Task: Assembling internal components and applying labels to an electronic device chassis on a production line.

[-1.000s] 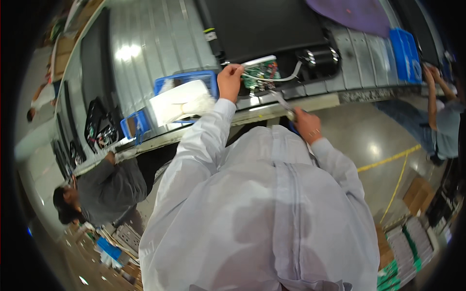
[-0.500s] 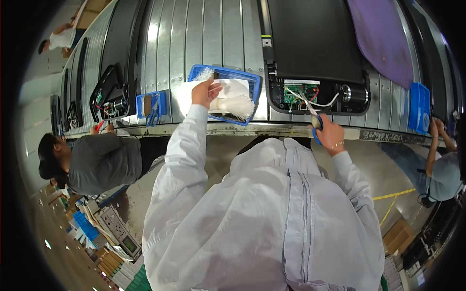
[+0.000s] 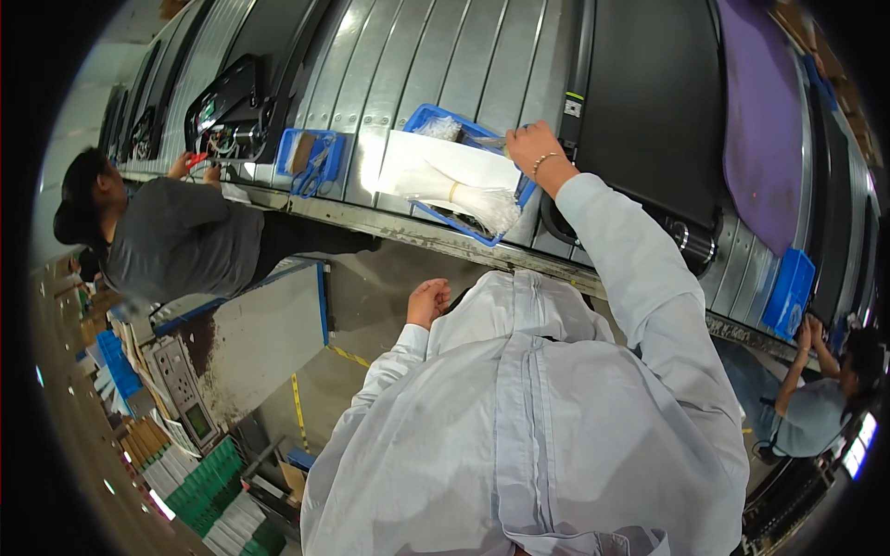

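Observation:
My right hand [image 3: 533, 145] reaches over the right end of a blue tray [image 3: 425, 115] and grips a pair of scissors. The metal blades of the scissors [image 3: 493, 142] point left over the tray; the handles are mostly hidden by my fingers. In the tray lie a banded bundle of white cable ties [image 3: 454, 192], a white sheet [image 3: 417, 148] and a small heap of clear-white pieces [image 3: 438, 128]. Low in front of my body, off the workbench, my left hand [image 3: 428, 301] has its fingers curled in, and nothing shows in them.
A black treadmill-like unit [image 3: 654, 102] lies right of the tray, its near end partly behind my right arm. A smaller blue bin [image 3: 311, 153] with blue-handled scissors stands left. Another blue bin [image 3: 790, 292] sits at right. Co-workers [image 3: 176, 236] work on both sides.
My right hand with the scissors has moved left from the circuit board to the tray. My left hand has left the tray and dropped toward my body. The view has turned.

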Demonstrator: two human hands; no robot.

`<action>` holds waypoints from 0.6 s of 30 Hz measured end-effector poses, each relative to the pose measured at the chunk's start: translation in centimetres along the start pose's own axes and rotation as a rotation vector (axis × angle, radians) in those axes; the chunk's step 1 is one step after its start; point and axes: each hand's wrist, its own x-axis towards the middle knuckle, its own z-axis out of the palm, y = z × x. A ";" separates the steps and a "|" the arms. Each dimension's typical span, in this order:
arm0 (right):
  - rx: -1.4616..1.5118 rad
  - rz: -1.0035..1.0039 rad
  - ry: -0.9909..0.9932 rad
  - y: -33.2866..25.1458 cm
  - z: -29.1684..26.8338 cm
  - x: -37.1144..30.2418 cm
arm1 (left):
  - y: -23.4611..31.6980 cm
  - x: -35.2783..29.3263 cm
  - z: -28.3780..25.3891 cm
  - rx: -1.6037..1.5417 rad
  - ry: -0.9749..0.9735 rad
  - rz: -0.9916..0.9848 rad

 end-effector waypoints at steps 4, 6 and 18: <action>0.089 -0.136 0.167 -1.2 0.5 0.8 | 2.0 1.0 2.3 -0.060 -0.033 0.078; 0.224 -0.152 0.264 -1.4 -0.3 -0.8 | 3.6 2.6 4.0 -0.034 -0.035 0.117; 0.730 0.587 -0.084 -5.8 9.9 -36.5 | 8.4 11.6 10.7 -0.268 0.276 0.122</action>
